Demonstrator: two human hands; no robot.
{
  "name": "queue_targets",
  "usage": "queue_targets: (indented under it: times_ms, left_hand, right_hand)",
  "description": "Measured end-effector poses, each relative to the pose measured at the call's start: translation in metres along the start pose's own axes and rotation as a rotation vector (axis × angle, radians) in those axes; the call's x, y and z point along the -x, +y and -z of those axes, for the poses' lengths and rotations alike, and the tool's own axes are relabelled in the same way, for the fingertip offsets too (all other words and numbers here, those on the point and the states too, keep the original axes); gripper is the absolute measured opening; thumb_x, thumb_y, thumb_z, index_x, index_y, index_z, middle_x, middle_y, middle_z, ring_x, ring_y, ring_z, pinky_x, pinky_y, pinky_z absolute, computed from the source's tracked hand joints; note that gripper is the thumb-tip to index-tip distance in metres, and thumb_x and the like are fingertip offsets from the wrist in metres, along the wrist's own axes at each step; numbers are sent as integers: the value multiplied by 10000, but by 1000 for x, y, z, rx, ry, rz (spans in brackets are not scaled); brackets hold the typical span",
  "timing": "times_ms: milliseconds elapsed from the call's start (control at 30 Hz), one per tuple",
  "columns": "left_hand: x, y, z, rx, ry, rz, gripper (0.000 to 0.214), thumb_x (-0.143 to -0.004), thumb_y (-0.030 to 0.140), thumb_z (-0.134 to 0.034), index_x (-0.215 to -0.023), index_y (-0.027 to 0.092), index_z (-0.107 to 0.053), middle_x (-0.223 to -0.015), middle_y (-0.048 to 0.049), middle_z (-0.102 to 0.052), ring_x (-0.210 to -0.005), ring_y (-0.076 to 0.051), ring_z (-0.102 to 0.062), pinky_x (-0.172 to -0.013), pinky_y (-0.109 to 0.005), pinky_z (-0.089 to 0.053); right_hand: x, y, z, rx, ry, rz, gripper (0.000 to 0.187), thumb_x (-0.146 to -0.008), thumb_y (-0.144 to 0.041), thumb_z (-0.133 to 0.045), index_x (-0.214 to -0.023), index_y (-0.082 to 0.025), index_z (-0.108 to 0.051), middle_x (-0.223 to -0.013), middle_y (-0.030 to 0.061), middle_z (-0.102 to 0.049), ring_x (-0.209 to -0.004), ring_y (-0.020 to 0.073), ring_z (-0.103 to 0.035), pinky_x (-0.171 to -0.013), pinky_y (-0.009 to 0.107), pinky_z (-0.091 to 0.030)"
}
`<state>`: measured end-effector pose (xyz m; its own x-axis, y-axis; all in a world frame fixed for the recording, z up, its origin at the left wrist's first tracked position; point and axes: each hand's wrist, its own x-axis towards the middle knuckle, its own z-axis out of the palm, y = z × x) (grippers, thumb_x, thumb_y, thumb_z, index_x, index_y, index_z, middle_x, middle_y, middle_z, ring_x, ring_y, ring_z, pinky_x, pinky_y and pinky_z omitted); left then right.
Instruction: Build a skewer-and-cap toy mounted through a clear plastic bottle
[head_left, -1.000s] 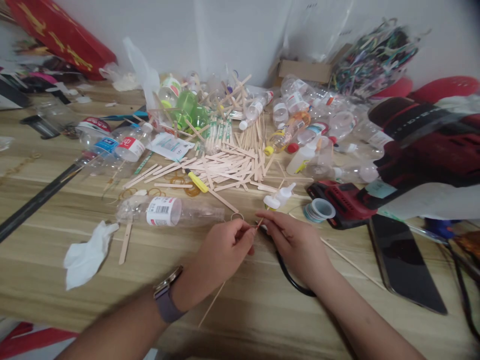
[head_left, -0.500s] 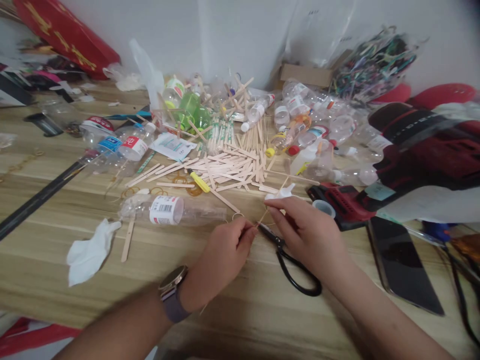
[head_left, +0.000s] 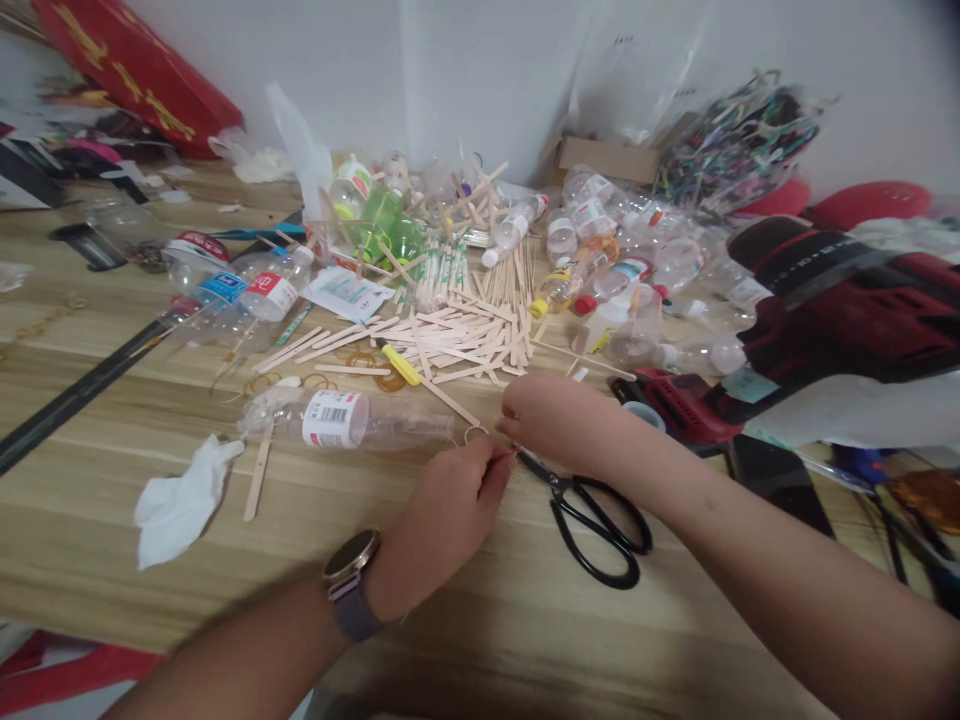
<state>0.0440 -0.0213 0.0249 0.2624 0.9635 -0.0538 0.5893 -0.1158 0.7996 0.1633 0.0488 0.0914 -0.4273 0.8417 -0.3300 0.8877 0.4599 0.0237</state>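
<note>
My left hand (head_left: 450,515), with a watch on its wrist, rests on the wooden table (head_left: 112,480) and pinches the tip of a thin wooden skewer that is mostly hidden beneath it. My right hand (head_left: 559,415) reaches left across the table with its fingers curled, knuckles up, just above the left hand's fingertips; what it holds is hidden. Black-handled scissors (head_left: 600,520) lie right below the right wrist. A clear plastic bottle (head_left: 345,420) lies on its side to the left of both hands. A pile of wooden craft sticks (head_left: 457,335) is spread just behind.
Many empty bottles (head_left: 615,250) crowd the back of the table. A red power drill (head_left: 825,330) lies at the right, with a dark phone (head_left: 772,470) beside it. Crumpled tissue (head_left: 176,505) and a long black bar (head_left: 75,395) are at the left. Rubber bands (head_left: 360,375) are scattered around.
My right hand has moved up and to the left, off the scissors and over the small glue bottle, and its fingers have curled. My left hand has stayed in place.
</note>
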Motion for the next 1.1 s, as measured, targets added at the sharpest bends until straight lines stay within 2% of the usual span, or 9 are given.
queue_targets:
  times_ms: [167,333,500,633,733,867,1100]
  left_hand:
    - [0,-2,-1,6,19,-30,226,-937,263,-411,-798,189,-573,-727,-26,-630,-643,-169,-540,-591,-286,-316]
    - [1,-2,-1,9,13,-24,213,-939,248,-413,-849,181,-594,-787,-41,-662,-690,-181,-569,-622,-293,-340]
    - [1,-3,-2,-3,17,-29,216,-944,252,-414,-840,183,-590,-789,-38,-664,-696,-182,-572,-619,-288,-336]
    - [0,-4,-2,-11,11,-28,215,-948,258,-413,-837,186,-583,-781,-32,-657,-693,-181,-568,-616,-285,-332]
    - [-1,-3,-2,-13,6,-24,216,-950,259,-408,-850,187,-586,-797,-37,-662,-706,-184,-574,-628,-287,-337]
    - [0,-2,-2,4,-4,-19,213,-951,261,-405,-874,182,-587,-821,-48,-671,-719,-188,-581,-638,-291,-348]
    - [-1,0,-1,-23,-8,5,219,-944,266,-404,-845,184,-582,-796,-49,-665,-701,-189,-571,-621,-290,-338]
  right_hand:
    - [-5,-5,5,27,-77,15,158,-757,-153,-611,-748,-148,-769,-649,122,-720,-712,243,-702,-573,275,-464]
    - [-7,-3,3,-2,-88,13,171,-721,-163,-594,-736,-147,-764,-646,123,-713,-674,234,-682,-510,264,-412]
    - [-9,6,-2,-86,-73,20,205,-744,-191,-553,-690,-153,-748,-656,97,-708,-613,186,-639,-475,249,-343]
    - [-11,15,-7,-167,-68,38,237,-785,-196,-523,-696,-171,-741,-693,69,-724,-596,152,-624,-478,236,-342]
    - [-12,16,-9,-217,-65,49,225,-787,-175,-526,-724,-187,-742,-703,50,-735,-609,148,-633,-490,229,-357]
    - [-13,13,-9,-257,-72,45,166,-720,-166,-599,-781,-198,-750,-710,32,-740,-629,161,-645,-494,228,-371]
    - [-15,15,-14,-282,-29,44,300,-672,-139,-616,-929,-194,-762,-797,54,-748,-694,184,-650,-538,238,-387]
